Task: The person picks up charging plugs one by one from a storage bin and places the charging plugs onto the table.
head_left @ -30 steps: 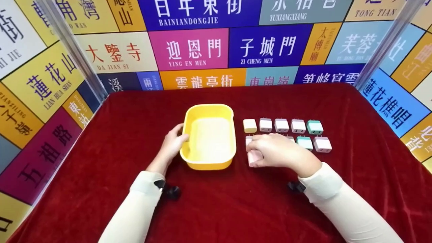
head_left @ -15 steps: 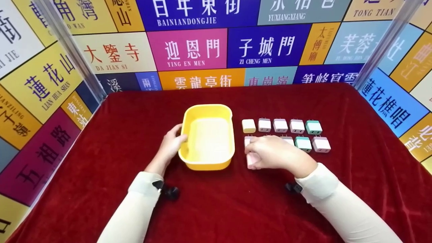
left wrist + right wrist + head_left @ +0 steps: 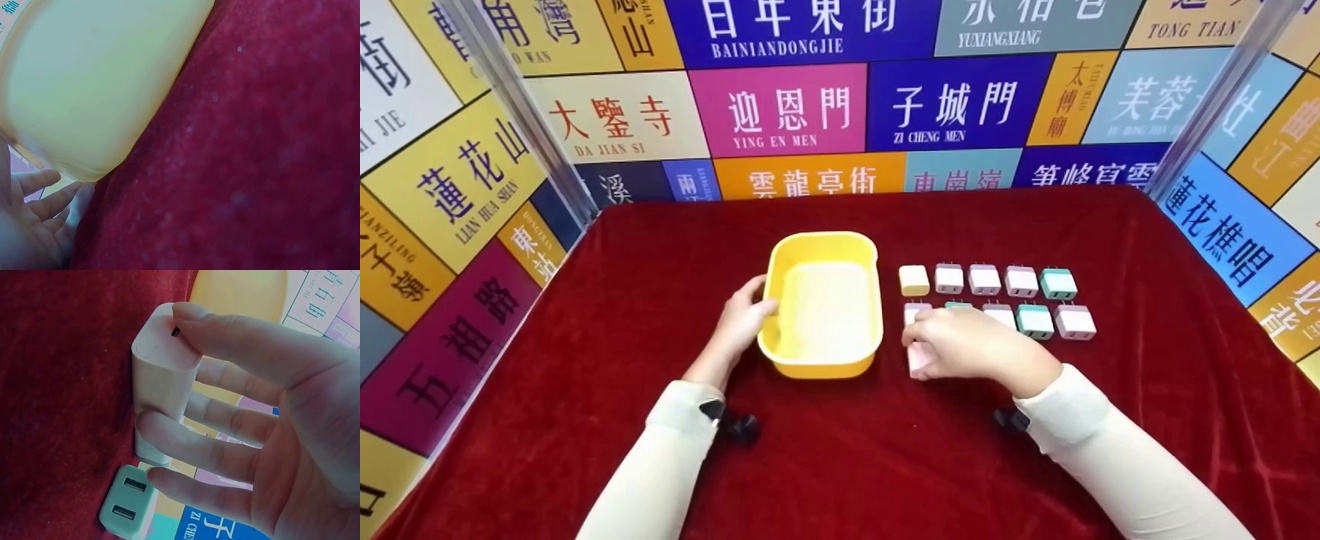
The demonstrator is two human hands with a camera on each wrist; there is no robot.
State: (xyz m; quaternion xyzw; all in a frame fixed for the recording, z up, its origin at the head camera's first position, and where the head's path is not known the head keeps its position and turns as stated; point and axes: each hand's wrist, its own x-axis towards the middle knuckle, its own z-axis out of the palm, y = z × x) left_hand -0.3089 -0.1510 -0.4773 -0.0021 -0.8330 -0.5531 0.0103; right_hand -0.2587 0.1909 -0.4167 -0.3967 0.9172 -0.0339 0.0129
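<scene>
A yellow plastic basin [image 3: 821, 367] stands on the red cloth with nothing in it. My left hand [image 3: 748, 311] holds its left side, thumb over the rim; in the left wrist view the fingers [image 3: 53, 199] touch the basin's outer wall. To the right of the basin, my right hand [image 3: 967, 341] pinches a pale pink plug charger [image 3: 919, 361]. The right wrist view shows the thumb on the face of that charger [image 3: 163, 382], beside its small port. A green charger [image 3: 130, 500] with two USB slots lies just past the fingers there.
Chargers lie in two rows beyond my right hand: a yellow one [image 3: 914, 280], a green one [image 3: 1059, 283], a pink one [image 3: 1076, 322] and several more. The hand partly covers the nearer row. Panels with printed street names [image 3: 799, 109] stand around the cloth-covered table [image 3: 840, 465].
My right hand has shifted slightly toward me with the pink charger, uncovering a bit of a green charger behind it. The left hand has stayed at the basin.
</scene>
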